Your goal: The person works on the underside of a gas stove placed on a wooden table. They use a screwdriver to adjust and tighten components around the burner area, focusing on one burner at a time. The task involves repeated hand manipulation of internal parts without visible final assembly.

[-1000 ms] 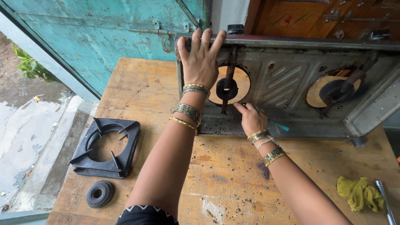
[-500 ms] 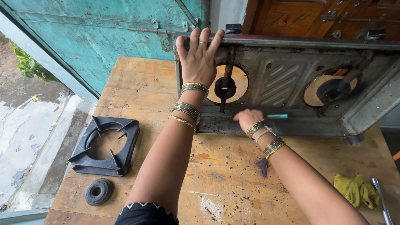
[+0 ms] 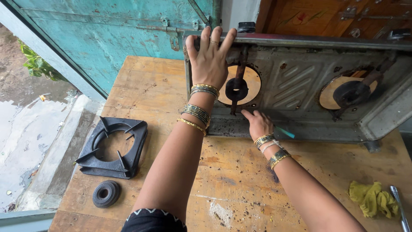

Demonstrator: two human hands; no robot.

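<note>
The stove point(image 3: 300, 86) stands tipped on edge at the table's point(image 3: 141, 77) far edge, its underside facing the person. The left hand point(image 3: 210, 56) grips its top rim. The right hand point(image 3: 256, 124), closed on a teal tool point(image 3: 284, 132), works below one burner point(image 3: 236, 89). A pan support point(image 3: 112, 148) and burner cap point(image 3: 106, 193) already lie off near the left edge; grime remains.

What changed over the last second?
Right hand dipped rightwards along the stove's lower edge, then came back near the left burner pipe, teal tool in its grip throughout. Left hand stayed gripping the stove's top edge. Stove, grate, burner cap and yellow rag unmoved.
</note>
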